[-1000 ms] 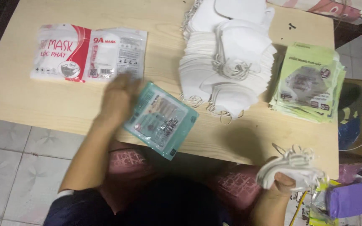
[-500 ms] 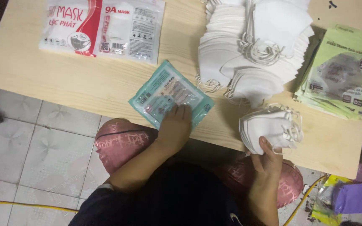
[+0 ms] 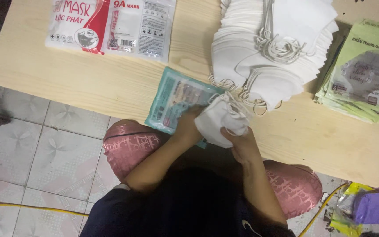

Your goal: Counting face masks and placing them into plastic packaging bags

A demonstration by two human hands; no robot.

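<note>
A small bundle of white face masks [image 3: 218, 120] sits between both hands at the table's near edge. My right hand [image 3: 237, 142] grips the bundle from below. My left hand [image 3: 188, 125] touches the bundle's left side and rests on a stack of teal plastic mask bags [image 3: 172, 103] that overhangs the edge. Behind them lies a large heap of loose white masks [image 3: 268, 48] with elastic loops.
A red-and-white mask package [image 3: 110, 26] lies at the far left of the wooden table [image 3: 88, 83]. A stack of light green bags [image 3: 365, 74] is at the right. My knees in pink trousers [image 3: 130, 145] press under the edge. Purple bag [image 3: 376, 206] on the tiled floor.
My right hand carried the mask bundle left from the table's right part to the teal bags. My left hand slid along the teal bags to meet it.
</note>
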